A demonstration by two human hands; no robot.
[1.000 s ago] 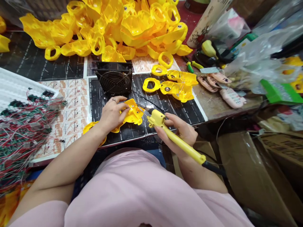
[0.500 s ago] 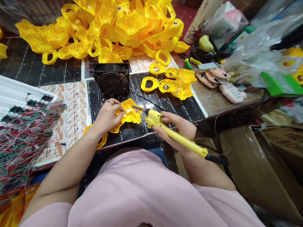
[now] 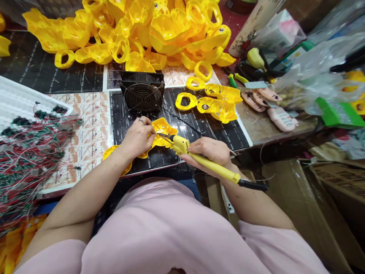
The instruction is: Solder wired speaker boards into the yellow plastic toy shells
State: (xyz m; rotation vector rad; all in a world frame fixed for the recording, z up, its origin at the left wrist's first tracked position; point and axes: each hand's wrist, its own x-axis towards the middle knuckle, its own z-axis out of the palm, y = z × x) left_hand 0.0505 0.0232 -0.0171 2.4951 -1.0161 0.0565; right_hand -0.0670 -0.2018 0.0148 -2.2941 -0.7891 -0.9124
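Observation:
My right hand is wrapped round a yellow soldering iron, whose tip points left over a yellow plastic shell. The shell lies on the dark work surface with its inner side up. At its left part, my left hand is closed in a pinch, close to the iron's tip. What those fingertips hold is too small and hidden to make out. A yellow ring-shaped part lies partly under my left forearm. Behind the shell stands a black fan.
A heap of yellow plastic shells fills the back. Shells with wires lie to the right, near pink phone-shaped parts. On the left is a tangle of red and green wires. Cardboard boxes stand at the lower right.
My right hand and the soldering iron have moved left, bringing the tip close to my left fingertips. The right fingers have closed further round the handle. The view has shifted slightly.

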